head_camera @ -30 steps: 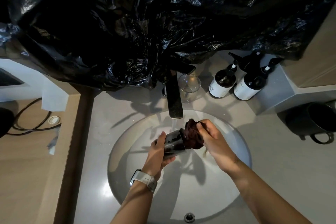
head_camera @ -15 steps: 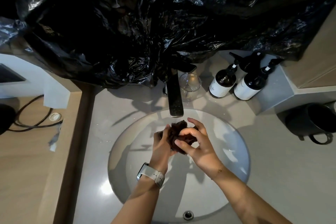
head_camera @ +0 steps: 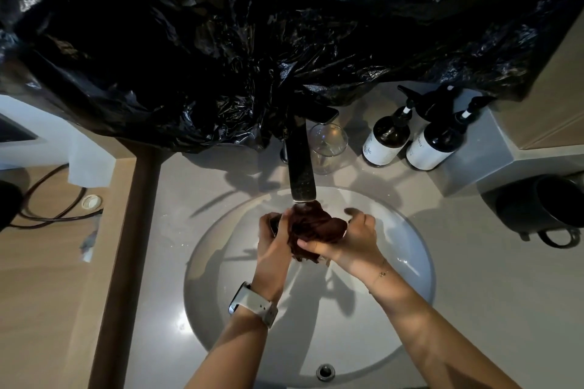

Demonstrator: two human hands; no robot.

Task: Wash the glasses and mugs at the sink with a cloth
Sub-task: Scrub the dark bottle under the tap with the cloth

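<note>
Black plastic sheeting (head_camera: 221, 41) hangs above 2 pump bottles (head_camera: 387, 139) (head_camera: 431, 144); a cable (head_camera: 47, 199) lies left.

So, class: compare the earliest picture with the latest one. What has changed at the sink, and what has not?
The right hand has wrapped the dark cloth over the glass, now almost hidden in the left hand, and both moved up under the faucet. The wine glass, two bottles and black mug stayed put.
</note>
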